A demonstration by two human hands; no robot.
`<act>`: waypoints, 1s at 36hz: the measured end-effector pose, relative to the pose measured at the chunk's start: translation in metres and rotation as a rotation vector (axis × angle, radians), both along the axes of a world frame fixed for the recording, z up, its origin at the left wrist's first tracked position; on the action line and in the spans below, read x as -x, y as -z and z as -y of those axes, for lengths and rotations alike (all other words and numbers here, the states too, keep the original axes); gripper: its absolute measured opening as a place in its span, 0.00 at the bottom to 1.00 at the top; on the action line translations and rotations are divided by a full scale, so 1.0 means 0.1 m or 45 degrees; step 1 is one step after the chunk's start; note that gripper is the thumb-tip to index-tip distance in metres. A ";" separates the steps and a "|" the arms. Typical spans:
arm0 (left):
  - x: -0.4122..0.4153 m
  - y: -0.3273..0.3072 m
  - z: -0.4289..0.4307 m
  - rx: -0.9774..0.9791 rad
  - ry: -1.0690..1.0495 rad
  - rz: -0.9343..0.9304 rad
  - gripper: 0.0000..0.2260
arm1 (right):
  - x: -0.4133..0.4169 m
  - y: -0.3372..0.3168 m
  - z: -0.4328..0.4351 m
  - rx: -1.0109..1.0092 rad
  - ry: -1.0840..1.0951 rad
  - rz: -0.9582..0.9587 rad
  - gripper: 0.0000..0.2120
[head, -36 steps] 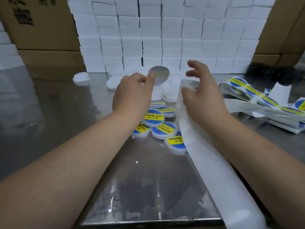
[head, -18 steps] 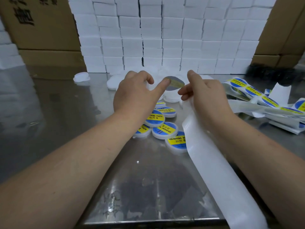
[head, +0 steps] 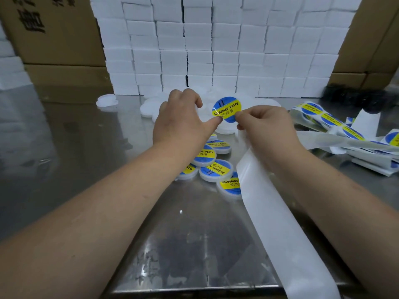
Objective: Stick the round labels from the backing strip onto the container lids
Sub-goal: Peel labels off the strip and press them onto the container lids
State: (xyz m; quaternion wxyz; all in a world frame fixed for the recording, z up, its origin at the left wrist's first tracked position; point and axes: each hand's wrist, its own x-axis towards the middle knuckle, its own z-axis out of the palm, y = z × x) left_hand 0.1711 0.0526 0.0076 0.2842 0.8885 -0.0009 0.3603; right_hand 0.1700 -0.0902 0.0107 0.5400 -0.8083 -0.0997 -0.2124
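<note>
Over the far middle of the steel table (head: 86, 169) I see the round label (head: 226, 108) held up in the air, printed face toward the camera, blue and yellow. The right hand (head: 267, 126) pinches its lower right edge between thumb and forefinger. The left hand (head: 179, 119) has its thumb stretched out, tip touching the label's lower left edge, and its other fingers curled. I cannot tell whether those curled fingers hold anything.

The backing strip (head: 280, 223) comes out from under the right hand and runs down to the near table edge. It lies over part of the nearest of the labelled lids (head: 216, 169). That cluster sits just below the hands, and the left wrist covers its left side.

Bare white lids (head: 151, 107) lie beyond the hands, partly hidden by them and by the label, and one sits apart to the left. Behind them rises a wall of white boxes (head: 216, 50), with cardboard cartons (head: 54, 29) on either side. At the right lies a heap of strip (head: 336, 124) with labels on it, and past it something dark and blurred (head: 349, 96).
</note>
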 end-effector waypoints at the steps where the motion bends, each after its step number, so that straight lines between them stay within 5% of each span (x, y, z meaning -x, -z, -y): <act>1: -0.01 0.01 0.00 -0.004 -0.003 -0.006 0.15 | -0.01 0.00 0.00 -0.004 0.014 0.015 0.12; 5: -0.06 0.01 -0.10 0.163 -0.024 -0.073 0.09 | -0.04 -0.07 0.07 -0.143 0.094 0.053 0.13; 12: -0.10 -0.06 0.01 1.157 0.395 -0.092 0.13 | 0.03 -0.04 0.00 -0.116 -0.115 0.042 0.14; 23: 0.03 -0.13 0.02 1.828 1.065 -0.475 0.08 | 0.08 -0.03 -0.05 -0.051 -0.329 0.004 0.15; 36: -0.02 -0.06 0.02 1.665 1.167 -0.500 0.07 | 0.08 -0.02 -0.05 -0.018 -0.345 -0.006 0.15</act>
